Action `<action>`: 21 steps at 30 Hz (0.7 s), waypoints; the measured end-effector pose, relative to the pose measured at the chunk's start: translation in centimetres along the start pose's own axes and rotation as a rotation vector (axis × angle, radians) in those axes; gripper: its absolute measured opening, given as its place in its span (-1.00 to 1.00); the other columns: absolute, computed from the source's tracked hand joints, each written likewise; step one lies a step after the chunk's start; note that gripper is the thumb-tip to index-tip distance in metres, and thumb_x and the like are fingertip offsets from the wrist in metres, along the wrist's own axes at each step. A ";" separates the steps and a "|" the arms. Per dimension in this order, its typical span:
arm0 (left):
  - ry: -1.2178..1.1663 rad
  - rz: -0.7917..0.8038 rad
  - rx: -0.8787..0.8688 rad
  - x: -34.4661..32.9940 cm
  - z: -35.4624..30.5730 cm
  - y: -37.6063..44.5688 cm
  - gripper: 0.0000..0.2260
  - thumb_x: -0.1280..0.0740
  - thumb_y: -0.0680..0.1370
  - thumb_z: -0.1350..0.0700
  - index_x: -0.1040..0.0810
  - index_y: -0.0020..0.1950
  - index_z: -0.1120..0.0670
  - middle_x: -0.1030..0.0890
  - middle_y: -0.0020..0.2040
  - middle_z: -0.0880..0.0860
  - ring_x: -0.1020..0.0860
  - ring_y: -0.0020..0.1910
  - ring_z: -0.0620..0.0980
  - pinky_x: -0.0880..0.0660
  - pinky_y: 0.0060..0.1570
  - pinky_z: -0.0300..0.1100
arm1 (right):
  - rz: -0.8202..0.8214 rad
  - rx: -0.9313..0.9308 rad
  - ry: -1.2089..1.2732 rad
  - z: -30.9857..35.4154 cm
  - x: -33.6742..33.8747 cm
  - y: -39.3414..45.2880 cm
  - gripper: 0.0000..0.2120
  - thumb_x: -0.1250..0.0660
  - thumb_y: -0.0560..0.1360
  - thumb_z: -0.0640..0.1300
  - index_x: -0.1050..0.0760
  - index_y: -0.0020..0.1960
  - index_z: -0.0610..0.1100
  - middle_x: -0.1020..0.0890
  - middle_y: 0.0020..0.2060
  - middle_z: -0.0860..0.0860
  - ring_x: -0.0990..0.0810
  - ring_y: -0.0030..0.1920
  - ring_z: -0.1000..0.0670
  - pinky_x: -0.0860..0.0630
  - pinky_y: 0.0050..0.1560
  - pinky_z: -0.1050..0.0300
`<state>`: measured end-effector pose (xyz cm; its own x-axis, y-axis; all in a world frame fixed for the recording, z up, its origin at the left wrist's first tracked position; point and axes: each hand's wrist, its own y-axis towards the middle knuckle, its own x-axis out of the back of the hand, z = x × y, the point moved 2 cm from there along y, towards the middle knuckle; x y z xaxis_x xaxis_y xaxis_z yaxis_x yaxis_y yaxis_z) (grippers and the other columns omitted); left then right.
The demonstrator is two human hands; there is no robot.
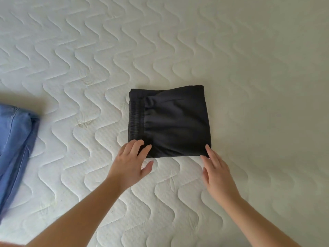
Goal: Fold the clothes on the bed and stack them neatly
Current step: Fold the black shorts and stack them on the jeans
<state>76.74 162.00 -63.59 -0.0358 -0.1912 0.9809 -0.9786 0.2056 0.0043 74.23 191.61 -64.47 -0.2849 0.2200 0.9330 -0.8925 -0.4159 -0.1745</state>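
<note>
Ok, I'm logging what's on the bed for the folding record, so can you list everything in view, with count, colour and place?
folded garment: one, black with an elastic waistband on its left side, lying flat as a folded square near the middle of the mattress.
blue garment: one, blue, denim-like, at the left edge of the view, partly cut off, apart from the black one.
mattress: one, white with a wavy quilted pattern, fills the whole view under everything.
left hand: one, fingers straight, fingertips resting on the near left corner of the folded garment.
right hand: one, fingers straight, fingertips touching the near right corner of the folded garment.
</note>
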 end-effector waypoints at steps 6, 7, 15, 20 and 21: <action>-0.419 -0.071 0.580 1.8 3.3 5.1 -0.61 -0.27 0.57 -0.14 -0.38 0.33 0.01 -0.43 0.25 0.07 -0.41 0.21 0.09 -0.41 0.20 0.02 | -0.224 -0.499 0.557 0.1 2.7 6.0 -0.67 -0.20 0.60 0.07 -0.39 0.31 -0.04 -0.52 0.15 0.08 -0.54 0.16 0.02 -0.46 0.14 0.15; -0.520 -0.044 0.740 1.6 4.0 5.9 -0.49 -0.33 0.54 -0.16 -0.30 0.41 0.01 -0.38 0.32 0.09 -0.37 0.28 0.09 -0.39 0.23 0.03 | -0.184 -0.571 0.637 -0.1 2.7 7.4 -0.54 -0.22 0.60 0.11 -0.32 0.41 -0.07 -0.51 0.20 0.08 -0.52 0.20 0.03 -0.45 0.16 0.15; -1.029 0.373 1.006 -0.1 7.1 9.2 -0.56 -0.54 0.37 -0.15 -0.59 0.14 0.02 -0.67 0.00 -0.05 -0.62 0.03 -0.02 -0.50 -0.17 -0.25 | -0.001 -0.569 0.549 -0.7 1.7 14.6 -0.49 -0.37 0.48 0.23 -0.40 0.22 -0.12 -0.56 0.04 0.02 -0.55 0.01 -0.04 -0.44 -0.04 0.10; -1.153 0.241 0.892 0.8 6.2 8.4 -0.65 -0.52 0.38 -0.10 -0.54 0.12 -0.20 -0.66 0.00 -0.18 -0.62 0.02 -0.13 -0.57 -0.02 -0.16 | 0.000 -0.491 0.461 -0.6 2.8 14.2 -0.62 -0.28 0.56 0.16 -0.37 0.13 -0.14 -0.53 -0.08 0.04 -0.56 -0.06 -0.07 -0.40 -0.10 0.11; -1.162 0.217 0.863 1.3 5.9 8.1 -0.67 -0.51 0.37 -0.12 -0.52 0.08 -0.28 -0.66 -0.01 -0.23 -0.62 0.01 -0.17 -0.57 -0.03 -0.18 | -0.011 -0.478 0.484 -0.4 3.1 13.8 -0.63 -0.29 0.56 0.14 -0.37 0.15 -0.13 -0.53 -0.07 0.05 -0.55 -0.05 -0.05 -0.41 -0.09 0.12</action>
<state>67.56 157.80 -63.42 0.0740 -0.9680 0.2399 -0.7325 -0.2160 -0.6456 60.89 186.89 -64.10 -0.3003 0.6386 0.7085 -0.9207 0.0000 -0.3903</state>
